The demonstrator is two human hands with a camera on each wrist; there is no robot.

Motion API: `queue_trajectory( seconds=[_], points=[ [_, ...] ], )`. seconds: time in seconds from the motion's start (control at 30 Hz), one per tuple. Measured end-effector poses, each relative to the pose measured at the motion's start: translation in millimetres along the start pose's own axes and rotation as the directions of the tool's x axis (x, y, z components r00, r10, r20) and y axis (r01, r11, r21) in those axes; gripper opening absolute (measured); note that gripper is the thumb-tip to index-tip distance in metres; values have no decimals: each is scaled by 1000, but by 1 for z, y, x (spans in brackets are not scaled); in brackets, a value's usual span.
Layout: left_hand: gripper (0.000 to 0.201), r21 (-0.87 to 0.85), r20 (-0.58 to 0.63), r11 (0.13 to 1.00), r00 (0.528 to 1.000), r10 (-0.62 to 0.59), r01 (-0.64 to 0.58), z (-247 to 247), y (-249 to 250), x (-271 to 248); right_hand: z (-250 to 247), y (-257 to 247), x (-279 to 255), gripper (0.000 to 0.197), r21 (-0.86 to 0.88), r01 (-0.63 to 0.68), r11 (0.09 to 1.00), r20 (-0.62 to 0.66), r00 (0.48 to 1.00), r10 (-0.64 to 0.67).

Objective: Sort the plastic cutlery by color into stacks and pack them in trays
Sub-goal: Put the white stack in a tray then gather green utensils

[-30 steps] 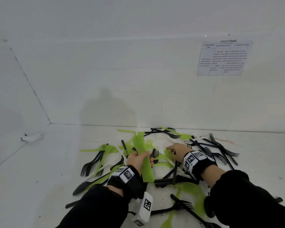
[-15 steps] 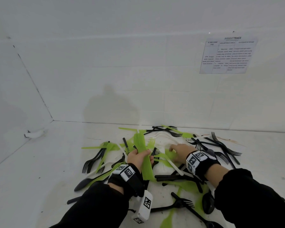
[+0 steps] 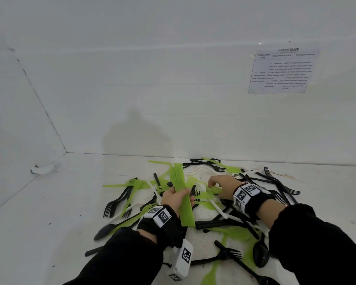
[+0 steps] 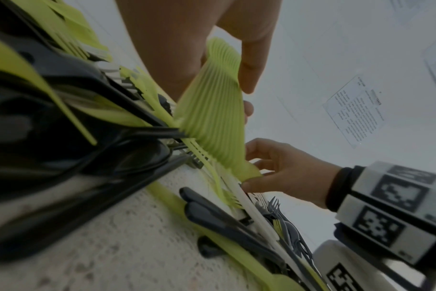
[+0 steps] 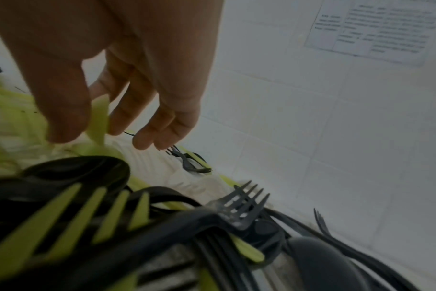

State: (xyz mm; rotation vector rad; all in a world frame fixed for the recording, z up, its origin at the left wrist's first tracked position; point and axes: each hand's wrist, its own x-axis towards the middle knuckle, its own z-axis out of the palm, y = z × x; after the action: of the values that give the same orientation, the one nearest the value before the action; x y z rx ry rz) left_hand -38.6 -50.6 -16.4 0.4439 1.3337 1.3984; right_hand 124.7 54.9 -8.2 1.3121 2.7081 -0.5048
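My left hand (image 3: 174, 197) grips an upright stack of green cutlery (image 3: 182, 200) over the middle of the pile; in the left wrist view the stack (image 4: 212, 110) shows as many thin layers under my fingers (image 4: 249, 65). My right hand (image 3: 214, 187) is just right of the stack and pinches a single green piece (image 3: 215, 190) between thumb and forefinger. The right wrist view shows that green piece (image 5: 98, 118), blurred, behind my thumb (image 5: 62, 110). Mixed black, green and white cutlery (image 3: 224, 221) lies scattered on the white floor around both hands.
A ribbed white tray (image 3: 199, 171) lies partly buried at the back of the pile. Black forks (image 3: 280, 182) spread to the right and black forks (image 3: 115, 202) to the left. White tiled walls close the back and left, with a printed sheet (image 3: 282, 72) on the back wall.
My right hand has lifted slightly from the pile with a green piece pinched in it. The left hand has kept the green stack in place.
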Motion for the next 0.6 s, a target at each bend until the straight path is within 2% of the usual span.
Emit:
queue_trajectory(
  seconds=[0.1, 0.17, 0.23, 0.33, 0.6],
  points=[
    [13, -3, 1, 1000, 1000, -2, 2, -2, 2, 0, 4, -8, 8, 29, -53, -23, 998, -22, 1000, 21],
    [13, -4, -4, 1000, 1000, 1, -1, -4, 2, 2, 6, -10, 15, 35, -22, -87, 996, -41, 995, 86],
    [12, 2, -11, 1000, 1000, 4, -4, -7, 1, 4, 8, -9, 19, 42, -90, -142, 986, -5, 990, 142],
    [10, 5, -20, 1000, 1000, 6, -6, -8, 1, 6, 11, -10, 22, 34, -175, -207, 962, 40, 975, 217],
    [14, -1, -9, 1000, 1000, 12, -12, 0, 0, 9, 12, -3, 20, 33, -148, -172, 974, 8, 985, 175]
  ],
)
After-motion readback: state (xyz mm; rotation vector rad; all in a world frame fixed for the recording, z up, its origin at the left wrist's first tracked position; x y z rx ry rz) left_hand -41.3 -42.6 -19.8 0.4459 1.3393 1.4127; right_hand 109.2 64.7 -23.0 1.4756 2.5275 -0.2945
